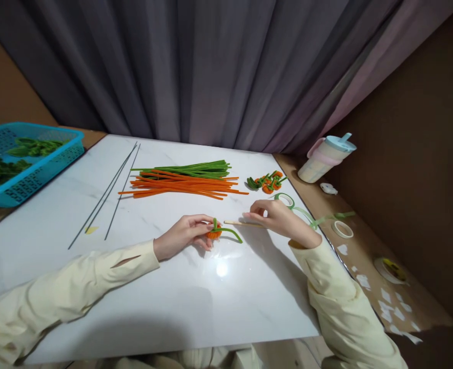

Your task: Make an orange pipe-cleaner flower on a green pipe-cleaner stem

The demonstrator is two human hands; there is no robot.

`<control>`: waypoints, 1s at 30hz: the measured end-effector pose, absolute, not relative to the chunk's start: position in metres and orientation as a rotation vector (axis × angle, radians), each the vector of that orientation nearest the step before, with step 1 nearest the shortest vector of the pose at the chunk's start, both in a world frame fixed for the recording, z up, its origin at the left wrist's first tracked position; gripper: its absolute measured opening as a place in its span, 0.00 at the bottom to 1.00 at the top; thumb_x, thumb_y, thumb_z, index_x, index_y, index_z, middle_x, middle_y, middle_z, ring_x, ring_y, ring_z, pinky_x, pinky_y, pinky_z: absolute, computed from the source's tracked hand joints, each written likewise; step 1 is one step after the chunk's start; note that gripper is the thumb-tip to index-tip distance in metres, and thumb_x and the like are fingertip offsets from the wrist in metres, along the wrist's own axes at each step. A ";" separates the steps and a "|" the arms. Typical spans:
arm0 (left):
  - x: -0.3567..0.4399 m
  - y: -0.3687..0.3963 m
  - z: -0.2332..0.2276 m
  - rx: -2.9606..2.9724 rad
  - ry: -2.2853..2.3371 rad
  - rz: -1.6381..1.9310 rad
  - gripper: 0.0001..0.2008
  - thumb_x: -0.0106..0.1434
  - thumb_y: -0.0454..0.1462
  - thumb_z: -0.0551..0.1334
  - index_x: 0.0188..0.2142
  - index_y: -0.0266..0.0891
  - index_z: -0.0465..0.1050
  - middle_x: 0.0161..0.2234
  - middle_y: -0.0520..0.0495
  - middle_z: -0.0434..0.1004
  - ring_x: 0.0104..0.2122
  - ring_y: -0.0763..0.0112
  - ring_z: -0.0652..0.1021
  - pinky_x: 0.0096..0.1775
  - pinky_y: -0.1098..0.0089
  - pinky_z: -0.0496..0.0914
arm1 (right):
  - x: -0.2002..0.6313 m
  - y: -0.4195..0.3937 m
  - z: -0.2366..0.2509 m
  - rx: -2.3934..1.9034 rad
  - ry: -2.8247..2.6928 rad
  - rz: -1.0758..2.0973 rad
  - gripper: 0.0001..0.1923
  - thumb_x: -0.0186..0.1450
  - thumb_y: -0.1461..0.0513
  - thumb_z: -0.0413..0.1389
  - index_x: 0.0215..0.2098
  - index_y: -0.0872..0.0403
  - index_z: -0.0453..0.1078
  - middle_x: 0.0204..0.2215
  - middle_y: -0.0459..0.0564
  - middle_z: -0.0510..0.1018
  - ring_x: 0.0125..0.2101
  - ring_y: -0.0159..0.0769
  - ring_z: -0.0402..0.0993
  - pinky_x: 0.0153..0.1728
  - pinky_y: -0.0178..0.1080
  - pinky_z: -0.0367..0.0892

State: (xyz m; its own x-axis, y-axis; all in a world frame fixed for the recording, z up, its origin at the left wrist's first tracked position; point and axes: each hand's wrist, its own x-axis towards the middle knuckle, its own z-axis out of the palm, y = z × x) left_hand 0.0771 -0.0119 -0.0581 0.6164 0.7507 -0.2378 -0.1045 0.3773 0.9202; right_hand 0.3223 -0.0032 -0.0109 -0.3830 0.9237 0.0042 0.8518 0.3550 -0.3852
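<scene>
Pumpkin (213,234) on white marble table (172,287), curtain (211,66) behind.

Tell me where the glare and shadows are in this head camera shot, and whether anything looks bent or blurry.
Head view: a bright glare spot sits on the glossy white table just below the left hand; soft shadows fall beneath both sleeves and right of the right hand; the wide lens bows the table edges and curtain; the centre is sharp, the blue basket at the edge slightly soft.
</scene>
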 end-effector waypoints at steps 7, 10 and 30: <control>0.073 -0.007 -0.060 0.979 0.697 0.701 0.12 0.58 0.38 0.63 0.41 0.34 0.73 0.30 0.45 0.75 0.23 0.76 0.74 0.28 0.74 0.72 | 0.311 -0.009 -0.031 -1.693 -2.671 0.191 0.05 0.60 0.67 0.52 0.35 0.56 0.67 0.36 0.54 0.72 0.37 0.39 0.67 0.31 0.33 0.57; 0.073 -0.004 -0.056 0.979 0.720 0.761 0.14 0.58 0.38 0.62 0.43 0.34 0.73 0.32 0.45 0.76 0.24 0.76 0.74 0.28 0.74 0.73 | 0.305 -0.008 -0.038 -1.736 -2.641 0.217 0.05 0.61 0.69 0.49 0.34 0.57 0.66 0.31 0.54 0.72 0.31 0.37 0.68 0.27 0.34 0.54; 0.054 0.006 -0.020 2.313 0.821 1.764 0.17 0.62 0.31 0.59 0.51 0.37 0.67 0.42 0.44 0.77 0.31 0.74 0.79 0.35 0.76 0.77 | 0.245 -0.030 0.050 -0.995 -1.254 2.014 0.21 0.67 0.60 0.50 0.58 0.50 0.58 0.22 0.43 0.70 0.12 0.18 0.37 0.09 0.23 0.39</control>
